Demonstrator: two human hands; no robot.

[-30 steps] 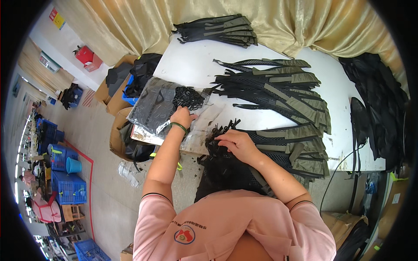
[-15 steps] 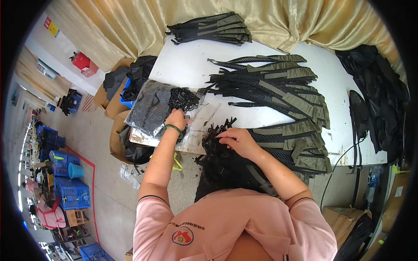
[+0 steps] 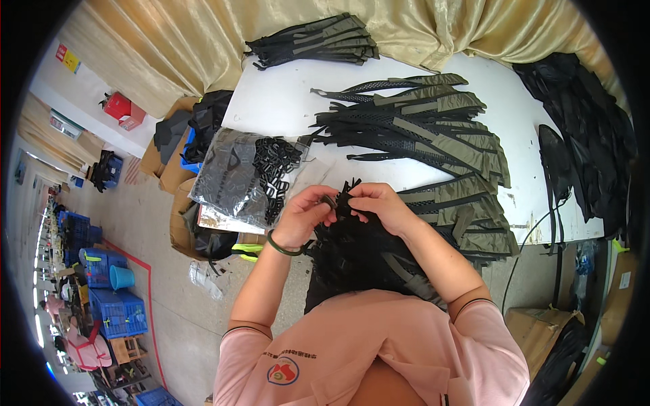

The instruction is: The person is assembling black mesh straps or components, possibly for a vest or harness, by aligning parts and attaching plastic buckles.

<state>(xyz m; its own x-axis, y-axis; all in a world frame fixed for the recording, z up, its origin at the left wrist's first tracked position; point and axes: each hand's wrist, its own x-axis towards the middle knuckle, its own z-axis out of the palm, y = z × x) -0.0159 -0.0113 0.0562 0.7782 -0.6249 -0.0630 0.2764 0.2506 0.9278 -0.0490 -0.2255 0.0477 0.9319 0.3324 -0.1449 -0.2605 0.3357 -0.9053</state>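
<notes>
My left hand (image 3: pixel 302 216), with a green bangle at its wrist, pinches a small dark buckle (image 3: pixel 329 201). Close beside it, my right hand (image 3: pixel 380 206) is closed on the narrow end of a black strap (image 3: pixel 347 201). The buckle and the strap end nearly meet; whether they touch is hard to tell. Below both hands, a bundle of black straps (image 3: pixel 352 247) hangs over the table's near edge. To the left lies a clear plastic bag (image 3: pixel 227 177) with loose black buckles (image 3: pixel 272 166) spilling at its mouth.
Olive and black padded shoulder straps (image 3: pixel 420 128) fan across the white table (image 3: pixel 274 91), with another stack (image 3: pixel 315 42) at the back. Black bags (image 3: pixel 586 135) lie at the right. Cardboard boxes (image 3: pixel 181 223) stand left of the table, blue crates (image 3: pixel 116 312) farther off.
My left hand has come from the bag of buckles to the right, now with a buckle, and meets my right hand. My right hand has risen slightly with a strap end.
</notes>
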